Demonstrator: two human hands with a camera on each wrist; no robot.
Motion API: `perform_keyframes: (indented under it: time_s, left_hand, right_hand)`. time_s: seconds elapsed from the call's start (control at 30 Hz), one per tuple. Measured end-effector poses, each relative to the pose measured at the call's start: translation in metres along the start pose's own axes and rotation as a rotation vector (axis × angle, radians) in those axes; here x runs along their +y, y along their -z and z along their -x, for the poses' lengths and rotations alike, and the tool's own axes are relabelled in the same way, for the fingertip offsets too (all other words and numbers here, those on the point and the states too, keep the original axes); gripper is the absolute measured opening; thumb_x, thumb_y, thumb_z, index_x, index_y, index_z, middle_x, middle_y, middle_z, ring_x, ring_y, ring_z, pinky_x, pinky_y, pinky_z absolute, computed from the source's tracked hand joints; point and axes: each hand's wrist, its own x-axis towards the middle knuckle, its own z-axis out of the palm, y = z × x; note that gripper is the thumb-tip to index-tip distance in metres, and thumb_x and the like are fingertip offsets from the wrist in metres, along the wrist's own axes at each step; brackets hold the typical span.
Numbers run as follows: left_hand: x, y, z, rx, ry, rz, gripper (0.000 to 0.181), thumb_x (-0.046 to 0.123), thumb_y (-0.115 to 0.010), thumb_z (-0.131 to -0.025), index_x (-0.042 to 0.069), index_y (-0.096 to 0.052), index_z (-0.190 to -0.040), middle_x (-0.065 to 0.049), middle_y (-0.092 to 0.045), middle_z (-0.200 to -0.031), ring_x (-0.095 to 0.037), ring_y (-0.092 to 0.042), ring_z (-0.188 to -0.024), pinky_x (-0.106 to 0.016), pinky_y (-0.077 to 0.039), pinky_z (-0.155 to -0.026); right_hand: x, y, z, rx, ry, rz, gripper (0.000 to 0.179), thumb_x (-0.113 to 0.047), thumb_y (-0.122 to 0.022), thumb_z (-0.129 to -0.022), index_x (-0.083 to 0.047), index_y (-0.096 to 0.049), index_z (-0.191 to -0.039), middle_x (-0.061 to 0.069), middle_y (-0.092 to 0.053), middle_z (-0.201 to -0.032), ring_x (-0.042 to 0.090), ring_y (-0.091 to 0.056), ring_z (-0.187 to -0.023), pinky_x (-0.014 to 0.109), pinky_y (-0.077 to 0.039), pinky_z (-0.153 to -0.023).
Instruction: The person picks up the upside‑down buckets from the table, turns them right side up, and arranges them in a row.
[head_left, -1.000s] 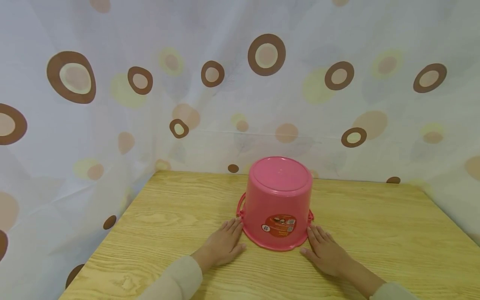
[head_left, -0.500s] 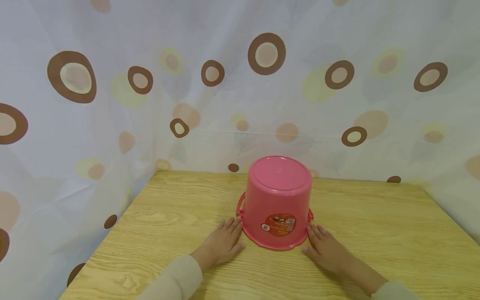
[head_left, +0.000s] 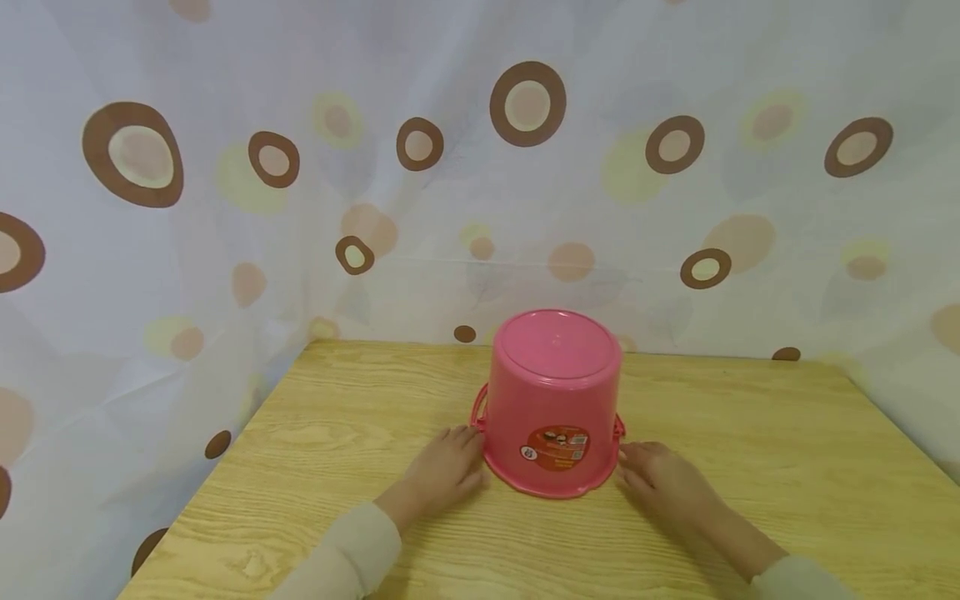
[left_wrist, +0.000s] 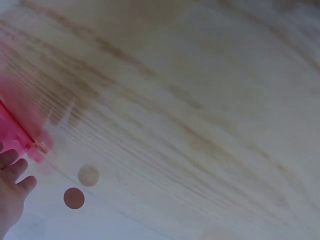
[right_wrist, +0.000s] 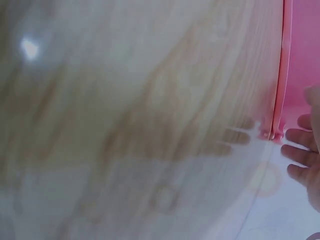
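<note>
A pink plastic bucket point(head_left: 555, 400) stands upside down on the wooden table, its base facing up and an orange-red label point(head_left: 558, 448) turned toward me. Its pink handle point(head_left: 480, 406) loops out at the left and shows again at the right. My left hand point(head_left: 444, 471) is at the bucket's lower left, fingertips right at the rim, fingers relaxed. At the lower right my right hand point(head_left: 667, 483) has its fingertips close to the rim, fingers slightly bent. Both wrist views catch the spread fingers beside the pink rim point(right_wrist: 282, 65).
The wood-grained table point(head_left: 360, 400) extends to both sides of the bucket. A white curtain point(head_left: 420, 275) printed with brown and beige circles hangs behind it and along the left and right sides.
My right hand's fingers have lifted and bent a little, and that hand has shifted slightly right. The left fingers have risen slightly at the rim. The bucket stays in place.
</note>
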Motion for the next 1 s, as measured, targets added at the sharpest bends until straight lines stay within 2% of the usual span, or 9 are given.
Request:
perform_keyframes:
  time_s: [0.07, 0.17, 0.3, 0.5, 0.73, 1.0]
  left_hand:
    - [-0.001, 0.0, -0.002, 0.044, 0.007, 0.009, 0.055, 0.04, -0.051, -0.092, 0.0, -0.049, -0.13, -0.015, -0.053, -0.131, -0.03, -0.049, -0.123, -0.044, -0.04, -0.103]
    - [-0.004, -0.002, -0.004, 0.071, 0.031, 0.048, 0.057, 0.038, -0.058, -0.089, -0.002, -0.05, -0.128, -0.017, -0.053, -0.131, -0.03, -0.049, -0.123, -0.043, -0.04, -0.103]
    - [-0.004, -0.004, -0.008, 0.069, 0.078, 0.133, 0.064, 0.041, -0.062, -0.086, -0.004, -0.047, -0.13, -0.02, -0.049, -0.135, -0.032, -0.046, -0.126, -0.043, -0.038, -0.106]
    - [-0.004, -0.004, -0.012, 0.054, 0.127, 0.25, 0.075, 0.047, -0.063, -0.084, -0.004, -0.042, -0.135, -0.021, -0.044, -0.139, -0.033, -0.042, -0.13, -0.044, -0.033, -0.109]
    - [-0.006, -0.004, -0.016, 0.022, 0.155, 0.296, 0.085, 0.053, -0.065, -0.08, -0.003, -0.037, -0.139, -0.02, -0.041, -0.142, -0.033, -0.038, -0.132, -0.045, -0.032, -0.11]
    - [-0.005, -0.002, -0.022, -0.051, 0.197, 0.332, 0.1, 0.061, -0.067, -0.072, 0.002, -0.029, -0.144, -0.015, -0.035, -0.147, -0.031, -0.033, -0.136, -0.049, -0.028, -0.111]
  right_hand:
    - [0.003, 0.0, -0.001, 0.065, 0.058, 0.037, 0.025, -0.015, -0.069, -0.08, -0.004, -0.068, -0.103, 0.008, -0.071, -0.094, 0.026, -0.065, -0.088, 0.041, -0.055, -0.075]
    - [0.006, -0.001, -0.002, 0.157, 0.14, 0.075, 0.028, -0.014, -0.074, -0.074, -0.004, -0.069, -0.1, 0.007, -0.07, -0.09, 0.023, -0.065, -0.083, 0.038, -0.055, -0.07]
    - [0.008, -0.001, -0.003, 0.199, 0.183, 0.079, 0.035, -0.018, -0.077, -0.071, -0.001, -0.069, -0.1, 0.01, -0.069, -0.093, 0.025, -0.065, -0.085, 0.04, -0.055, -0.071]
    - [0.01, -0.003, -0.003, 0.174, 0.135, 0.057, 0.048, -0.025, -0.079, -0.07, 0.001, -0.066, -0.109, 0.016, -0.067, -0.1, 0.031, -0.063, -0.093, 0.046, -0.054, -0.076]
    - [0.011, -0.002, -0.006, 0.057, 0.066, 0.011, 0.064, -0.035, -0.076, -0.073, 0.002, -0.057, -0.122, 0.017, -0.062, -0.115, 0.035, -0.058, -0.107, 0.051, -0.05, -0.085]
    - [0.01, -0.004, -0.011, -0.03, 0.059, -0.036, 0.083, -0.045, -0.075, -0.073, 0.008, -0.047, -0.131, 0.018, -0.057, -0.125, 0.036, -0.053, -0.116, 0.052, -0.044, -0.095]
